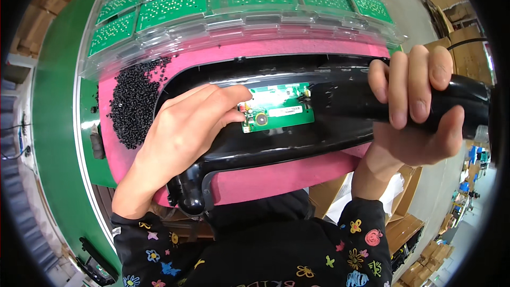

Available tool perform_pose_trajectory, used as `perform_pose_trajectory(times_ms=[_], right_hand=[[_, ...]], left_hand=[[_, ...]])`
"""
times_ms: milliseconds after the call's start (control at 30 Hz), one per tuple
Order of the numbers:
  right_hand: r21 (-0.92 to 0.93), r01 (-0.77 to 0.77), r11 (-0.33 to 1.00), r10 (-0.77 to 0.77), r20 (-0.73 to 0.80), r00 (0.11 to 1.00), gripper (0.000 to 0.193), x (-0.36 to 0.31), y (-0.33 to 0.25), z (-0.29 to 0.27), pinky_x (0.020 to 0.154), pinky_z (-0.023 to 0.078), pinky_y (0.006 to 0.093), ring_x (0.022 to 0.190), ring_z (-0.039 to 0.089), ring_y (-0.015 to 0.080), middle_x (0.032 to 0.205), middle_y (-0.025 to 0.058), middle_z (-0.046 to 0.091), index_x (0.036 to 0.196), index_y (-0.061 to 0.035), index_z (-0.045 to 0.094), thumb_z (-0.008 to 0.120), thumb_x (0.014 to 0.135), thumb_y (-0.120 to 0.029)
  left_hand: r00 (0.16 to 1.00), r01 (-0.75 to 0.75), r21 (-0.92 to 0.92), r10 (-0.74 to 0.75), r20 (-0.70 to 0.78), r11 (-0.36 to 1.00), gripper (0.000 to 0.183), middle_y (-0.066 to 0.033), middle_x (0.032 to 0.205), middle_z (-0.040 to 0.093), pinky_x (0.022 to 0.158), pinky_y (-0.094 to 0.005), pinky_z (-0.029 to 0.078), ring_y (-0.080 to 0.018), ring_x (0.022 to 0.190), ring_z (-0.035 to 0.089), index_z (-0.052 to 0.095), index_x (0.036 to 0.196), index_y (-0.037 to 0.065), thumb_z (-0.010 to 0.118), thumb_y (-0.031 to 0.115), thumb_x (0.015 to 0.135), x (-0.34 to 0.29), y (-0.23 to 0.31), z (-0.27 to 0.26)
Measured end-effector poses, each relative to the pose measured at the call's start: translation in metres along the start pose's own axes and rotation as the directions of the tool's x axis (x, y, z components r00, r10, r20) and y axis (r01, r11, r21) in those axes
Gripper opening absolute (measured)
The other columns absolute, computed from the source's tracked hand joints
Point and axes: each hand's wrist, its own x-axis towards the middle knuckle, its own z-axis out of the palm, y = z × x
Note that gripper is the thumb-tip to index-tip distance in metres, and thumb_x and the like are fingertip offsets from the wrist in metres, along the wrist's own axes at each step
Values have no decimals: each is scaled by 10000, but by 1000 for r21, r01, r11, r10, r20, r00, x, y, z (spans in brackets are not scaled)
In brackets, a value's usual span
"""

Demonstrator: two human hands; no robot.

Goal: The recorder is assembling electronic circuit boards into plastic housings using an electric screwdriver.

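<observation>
A long, glossy black plastic housing [329,141] lies with its hollow side up across a pink mat. Inside its cavity sits a green circuit board [284,119] with a white label strip and a round dark component. My left hand [183,125] reaches over the housing's left part, thumb and forefinger closed at the board's left edge; the fingertips partly cover small parts there. At the right, my right hand [411,95] has its fingers curled over the narrower end of the housing, the thumb on the near side. The palm hides part of that end.
A heap of small black screws [133,106] lies on the pink mat [281,179] at left. Behind it, clear plastic trays [244,24] hold several green circuit boards [172,8]. Cardboard boxes [406,228] stand below right. Another black plastic part [95,263] is at lower left.
</observation>
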Motion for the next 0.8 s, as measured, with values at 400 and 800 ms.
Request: perform_pose_trajectory(times_ms=[400,800], right_hand=[[-219,-61,974,39,-102,994,279,5,11,-14,658,356,289,628,429,97,779,-21,493,1077,-59,544,542,958,-311],[-392,-115,913,80,-106,991,270,9,12,1,649,362,293,628,427,103,759,-11,478,1064,-48,525,565,937,-283]], left_hand=[[977,121,-86,-104,185,989,353,-87,771,637,619,-361,515,-249,681,634,695,1075,37,787,0,736,-10,-9,6],[946,97,25,-100,309,995,375,-91,777,562,668,-393,496,-273,742,588,701,1111,47,766,0,745,-7,-7,8]])
